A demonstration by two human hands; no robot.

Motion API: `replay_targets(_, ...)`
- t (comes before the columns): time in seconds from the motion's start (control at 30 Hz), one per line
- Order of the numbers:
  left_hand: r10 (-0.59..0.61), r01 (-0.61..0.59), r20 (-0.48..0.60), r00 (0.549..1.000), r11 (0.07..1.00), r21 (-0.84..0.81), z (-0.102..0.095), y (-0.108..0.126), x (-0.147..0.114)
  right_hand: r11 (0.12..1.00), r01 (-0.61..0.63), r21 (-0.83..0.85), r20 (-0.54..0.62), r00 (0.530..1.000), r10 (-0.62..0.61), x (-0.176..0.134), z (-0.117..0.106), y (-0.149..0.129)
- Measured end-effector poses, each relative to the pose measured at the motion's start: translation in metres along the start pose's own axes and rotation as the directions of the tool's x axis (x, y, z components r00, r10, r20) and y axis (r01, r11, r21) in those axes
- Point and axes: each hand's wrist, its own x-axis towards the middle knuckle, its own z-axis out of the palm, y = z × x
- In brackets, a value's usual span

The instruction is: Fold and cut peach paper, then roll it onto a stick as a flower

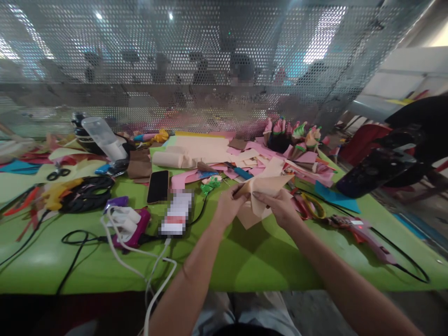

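Observation:
A cream-coloured sheet of paper (pixel 258 205), folded and partly curled, is held above the green table between my two hands. My left hand (pixel 234 198) pinches its left side, where a brown inner face or edge shows near the fingers. On the other side, my right hand (pixel 276 201) grips the paper with thumb and fingers closed on it. One corner points up to the right and another hangs down below the hands. Just behind the paper lies a tool with a blue handle (pixel 242 173). Some of my fingertips are hidden by the folds.
The green table (pixel 266 266) carries pink and cream paper scraps (pixel 210 148). Left are a black phone (pixel 158 186), a lit phone (pixel 178 214) on a white cable and a magenta power strip (pixel 138 233). A pink corded tool (pixel 371 238), scissors (pixel 317 207) and a dark bottle (pixel 374 170) are right.

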Motion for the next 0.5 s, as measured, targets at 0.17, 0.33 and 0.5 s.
replay_targets(0.17,0.031,0.033,-0.170,0.985,0.932,0.362,0.001,0.006,-0.004,0.992,-0.053,0.112,0.012,0.999,0.052,-0.001,0.002,0.003)
replay_targets(0.33,0.085,0.081,-0.247,0.965,0.802,0.592,0.004,0.013,-0.010,0.994,-0.011,0.107,-0.008,1.000,0.012,-0.002,0.007,0.005)
replay_targets(0.5,0.102,0.051,-0.191,0.976,0.748,0.661,0.008,0.012,-0.011,0.997,-0.014,0.076,-0.013,1.000,0.016,-0.002,0.012,0.003)
